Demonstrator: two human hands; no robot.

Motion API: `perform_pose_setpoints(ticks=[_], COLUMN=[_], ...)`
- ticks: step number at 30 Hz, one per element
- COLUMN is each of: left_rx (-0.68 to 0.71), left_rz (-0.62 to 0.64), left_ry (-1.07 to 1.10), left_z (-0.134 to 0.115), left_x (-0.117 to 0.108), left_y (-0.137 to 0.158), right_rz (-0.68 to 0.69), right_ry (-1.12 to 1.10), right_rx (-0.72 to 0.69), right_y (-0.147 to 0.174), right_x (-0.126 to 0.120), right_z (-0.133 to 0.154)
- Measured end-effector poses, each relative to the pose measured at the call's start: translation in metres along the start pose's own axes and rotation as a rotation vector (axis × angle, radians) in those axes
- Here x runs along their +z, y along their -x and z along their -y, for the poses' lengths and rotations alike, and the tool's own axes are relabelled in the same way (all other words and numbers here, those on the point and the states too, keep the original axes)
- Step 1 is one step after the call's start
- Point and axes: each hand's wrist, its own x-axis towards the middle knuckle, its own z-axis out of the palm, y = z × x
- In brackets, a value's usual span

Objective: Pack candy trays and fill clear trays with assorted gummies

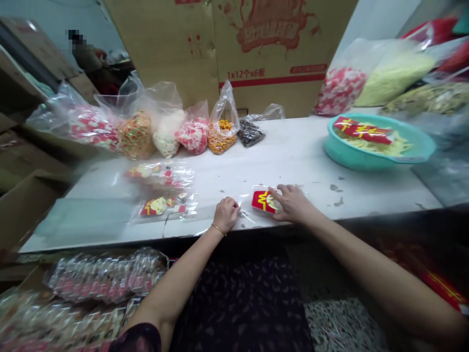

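A small red box with a yellow zigzag and pale fry-shaped pieces [261,201] lies on the white table inside a clear plastic bag [246,199]. My right hand [295,204] grips the box's right end from above, its fingers over the pale pieces. Just left of the box, my left hand [226,214] is closed, with fingertips pinched at the clear bag's edge. Further left lies a filled clear packet [157,206] with a similar red box and small pieces. Behind it are more such packets [146,171], blurred.
A turquoise basin [344,151] at right holds pale pieces and red boxes. Several bags of coloured pieces [194,134] line the table's back, before a large carton [271,63]. Packed clear packets [106,274] fill a box below left. Another person [86,56] is in the background.
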Motion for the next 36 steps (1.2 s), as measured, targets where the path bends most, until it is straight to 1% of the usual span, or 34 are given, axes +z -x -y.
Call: perform_pose_setpoints(ticks=[2, 5, 8, 11, 14, 16, 19, 23, 25, 28, 30, 31, 32, 34, 36], left_rx=[0.019, -0.013, -0.058, -0.129, -0.238, -0.296, -0.346, -0.405, -0.396, -0.295, -0.221, -0.181, -0.135, -0.03, 0.053], left_rz=[-0.05, -0.107, -0.091, -0.066, 0.065, 0.118, 0.089, 0.015, -0.008, 0.002, 0.05, 0.103, 0.176, 0.365, 0.53], left_ry=[0.06, 0.095, 0.078, -0.009, -0.141, -0.184, -0.189, -0.178, -0.176, -0.138, -0.064, -0.016, 0.029, 0.082, 0.071], left_z=[-0.005, -0.008, -0.004, 0.004, 0.009, 0.01, 0.008, 0.006, 0.008, 0.013, 0.017, 0.019, 0.019, 0.018, 0.014], left_x=[0.004, 0.009, 0.012, 0.008, 0.004, 0.004, 0.005, 0.007, 0.006, 0.0, -0.008, -0.013, -0.018, -0.028, -0.036], left_y=[0.0, 0.002, 0.001, -0.008, -0.02, -0.026, -0.03, -0.027, -0.024, -0.019, -0.018, -0.018, -0.018, -0.021, -0.024], right_rz=[0.001, 0.0, 0.019, 0.027, 0.011, 0.008, 0.031, 0.032, 0.033, 0.058, 0.084, 0.097, 0.108, 0.12, 0.119], right_ry=[-0.007, -0.042, -0.084, -0.105, -0.11, -0.108, -0.112, -0.128, -0.133, -0.135, -0.151, -0.164, -0.18, -0.209, -0.228], right_rx=[0.014, -0.016, -0.04, -0.057, -0.1, -0.112, -0.135, -0.222, -0.258, -0.299, -0.315, -0.318, -0.322, -0.331, -0.338], right_y=[0.0, -0.001, -0.002, -0.003, -0.005, -0.007, -0.007, -0.004, -0.002, -0.003, -0.005, -0.007, -0.008, -0.012, -0.015], right_x=[0.005, 0.012, 0.019, 0.025, 0.027, 0.024, 0.02, 0.018, 0.018, 0.017, 0.014, 0.013, 0.012, 0.01, 0.011], right_z=[0.008, 0.018, 0.021, 0.02, 0.019, 0.021, 0.026, 0.036, 0.039, 0.04, 0.039, 0.038, 0.037, 0.035, 0.032])
